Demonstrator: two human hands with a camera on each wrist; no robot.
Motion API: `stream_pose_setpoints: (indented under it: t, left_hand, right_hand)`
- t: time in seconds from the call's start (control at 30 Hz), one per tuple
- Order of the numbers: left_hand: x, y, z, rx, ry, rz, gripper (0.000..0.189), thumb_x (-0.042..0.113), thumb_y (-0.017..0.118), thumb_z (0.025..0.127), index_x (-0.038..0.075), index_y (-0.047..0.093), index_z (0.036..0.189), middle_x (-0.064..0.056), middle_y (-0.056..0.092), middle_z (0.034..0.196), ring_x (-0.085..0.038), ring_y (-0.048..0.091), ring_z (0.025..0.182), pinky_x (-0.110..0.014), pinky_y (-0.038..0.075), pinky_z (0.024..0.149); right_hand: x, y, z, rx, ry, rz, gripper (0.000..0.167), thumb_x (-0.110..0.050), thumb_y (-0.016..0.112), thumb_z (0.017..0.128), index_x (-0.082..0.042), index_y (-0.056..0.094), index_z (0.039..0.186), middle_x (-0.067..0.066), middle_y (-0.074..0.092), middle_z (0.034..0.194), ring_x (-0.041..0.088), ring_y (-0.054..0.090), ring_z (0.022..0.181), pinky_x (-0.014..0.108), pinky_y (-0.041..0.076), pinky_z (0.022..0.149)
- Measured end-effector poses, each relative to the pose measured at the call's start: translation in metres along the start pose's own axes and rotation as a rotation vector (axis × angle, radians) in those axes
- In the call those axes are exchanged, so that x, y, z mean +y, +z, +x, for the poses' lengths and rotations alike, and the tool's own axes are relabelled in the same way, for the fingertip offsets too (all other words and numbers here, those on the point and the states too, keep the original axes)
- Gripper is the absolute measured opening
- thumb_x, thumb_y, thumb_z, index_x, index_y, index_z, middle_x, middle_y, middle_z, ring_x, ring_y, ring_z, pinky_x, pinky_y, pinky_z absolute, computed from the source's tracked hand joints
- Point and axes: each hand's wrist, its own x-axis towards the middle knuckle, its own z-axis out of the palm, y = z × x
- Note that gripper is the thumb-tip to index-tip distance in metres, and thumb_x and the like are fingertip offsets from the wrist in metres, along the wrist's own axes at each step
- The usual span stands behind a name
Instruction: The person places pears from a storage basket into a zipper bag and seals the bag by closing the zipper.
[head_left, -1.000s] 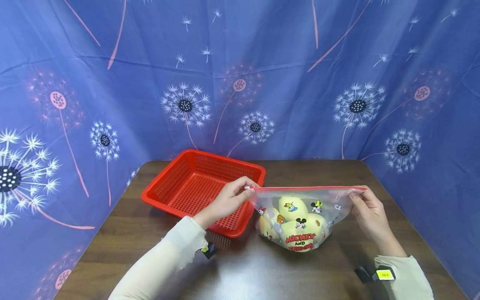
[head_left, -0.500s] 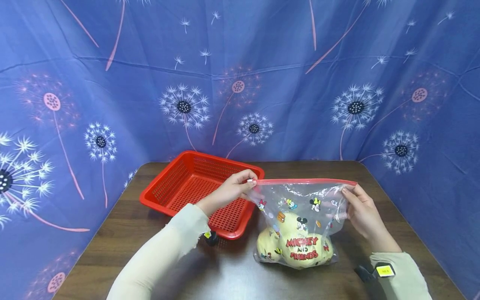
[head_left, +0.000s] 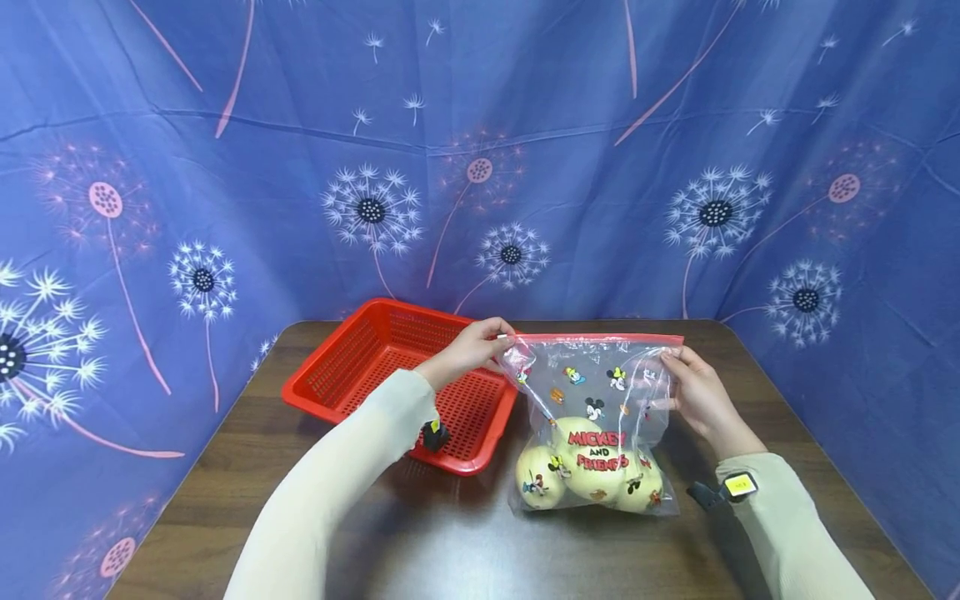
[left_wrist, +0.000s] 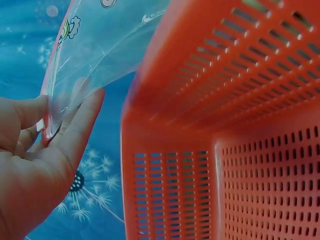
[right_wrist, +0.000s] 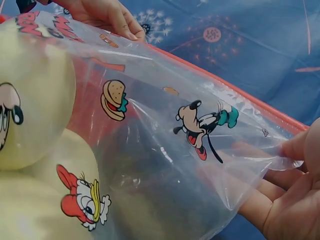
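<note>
A clear zip bag [head_left: 600, 392] with a red top strip and cartoon prints stands upright on the table, held up by both hands. Several pale yellow round fruits [head_left: 542, 477] lie in its bottom. My left hand [head_left: 472, 350] pinches the top left corner by a white slider tab, which the left wrist view shows between thumb and fingers. At the other side, my right hand [head_left: 701, 396] pinches the bag's edge just below the red strip. In the right wrist view the bag's plastic [right_wrist: 165, 135] is stretched toward that hand.
A red perforated basket [head_left: 401, 321] stands just left of the bag, with the left forearm passing over its near side. The brown wooden table [head_left: 480, 550] ends at a blue dandelion-print cloth [head_left: 585, 167] behind.
Both hands have moved up and away, raising the bag's top so it stands taller. The right hand has also shifted left. The fruits have settled at the bottom of the bag.
</note>
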Motion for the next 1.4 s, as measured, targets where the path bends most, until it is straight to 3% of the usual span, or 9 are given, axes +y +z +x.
stream_pose_setpoints:
  t: [0.3, 0.53, 0.8, 0.97, 1.1, 1.23, 1.4]
  left_hand:
    - [-0.009, -0.002, 0.020, 0.039, -0.037, 0.113, 0.015, 0.005, 0.058, 0.099, -0.004, 0.061, 0.110, -0.009, 0.060, 0.086, -0.014, 0.060, 0.066, -0.043, 0.058, 0.074]
    - [-0.020, -0.002, 0.026, 0.118, -0.037, 0.273, 0.018, 0.012, 0.063, 0.098, 0.001, 0.066, 0.111, -0.009, 0.065, 0.088, -0.014, 0.059, 0.069, -0.039, 0.058, 0.070]
    - [-0.028, -0.003, 0.027, 0.130, -0.051, 0.251, 0.022, 0.014, 0.064, 0.097, 0.001, 0.063, 0.116, -0.008, 0.061, 0.086, -0.016, 0.059, 0.071, -0.042, 0.058, 0.073]
    - [-0.028, -0.004, 0.025, 0.127, -0.073, 0.195, 0.025, 0.015, 0.061, 0.099, 0.000, 0.059, 0.119, -0.008, 0.059, 0.086, -0.017, 0.060, 0.073, -0.044, 0.057, 0.075]
    - [-0.027, -0.008, 0.021, 0.137, -0.110, 0.158, 0.030, 0.019, 0.059, 0.100, -0.001, 0.056, 0.122, -0.010, 0.063, 0.093, -0.031, 0.067, 0.086, -0.040, 0.056, 0.072]
    - [-0.020, -0.015, 0.010, 0.135, -0.177, 0.153, 0.048, 0.030, 0.060, 0.099, 0.000, 0.046, 0.134, -0.015, 0.061, 0.111, -0.039, 0.064, 0.105, -0.040, 0.054, 0.076]
    - [-0.005, -0.026, -0.011, 0.090, -0.242, 0.220, 0.064, 0.040, 0.061, 0.097, 0.005, 0.036, 0.144, -0.016, 0.053, 0.128, -0.030, 0.060, 0.108, -0.038, 0.050, 0.080]
  right_hand:
    - [0.002, -0.010, 0.019, 0.019, 0.097, -0.035, 0.018, -0.017, 0.033, 0.109, -0.013, 0.051, 0.104, -0.004, 0.073, 0.091, 0.016, 0.072, 0.076, 0.037, 0.059, 0.062]
    - [0.012, -0.014, 0.032, 0.057, 0.189, -0.076, 0.023, -0.017, 0.031, 0.109, -0.018, 0.052, 0.100, -0.006, 0.069, 0.085, 0.013, 0.070, 0.073, 0.036, 0.058, 0.062]
    - [0.015, -0.016, 0.035, 0.018, 0.228, -0.019, 0.032, -0.018, 0.022, 0.109, -0.018, 0.053, 0.101, -0.003, 0.073, 0.087, 0.017, 0.072, 0.077, 0.040, 0.059, 0.065]
    - [0.008, -0.020, 0.032, -0.009, 0.266, 0.038, 0.046, -0.021, 0.019, 0.107, -0.017, 0.062, 0.093, -0.003, 0.071, 0.089, 0.017, 0.072, 0.078, 0.037, 0.058, 0.068]
    - [0.005, -0.022, 0.029, -0.021, 0.244, 0.031, 0.044, -0.022, 0.021, 0.107, -0.017, 0.062, 0.093, -0.004, 0.069, 0.090, 0.017, 0.072, 0.079, 0.036, 0.058, 0.067]
    - [0.003, -0.023, 0.024, -0.028, 0.181, -0.027, 0.036, -0.021, 0.027, 0.108, -0.018, 0.061, 0.098, -0.004, 0.069, 0.092, 0.016, 0.071, 0.081, 0.035, 0.058, 0.067]
    - [-0.004, -0.025, 0.014, -0.025, 0.114, -0.195, 0.018, -0.024, 0.033, 0.108, -0.013, 0.046, 0.115, -0.009, 0.066, 0.096, 0.010, 0.068, 0.085, 0.031, 0.056, 0.071]
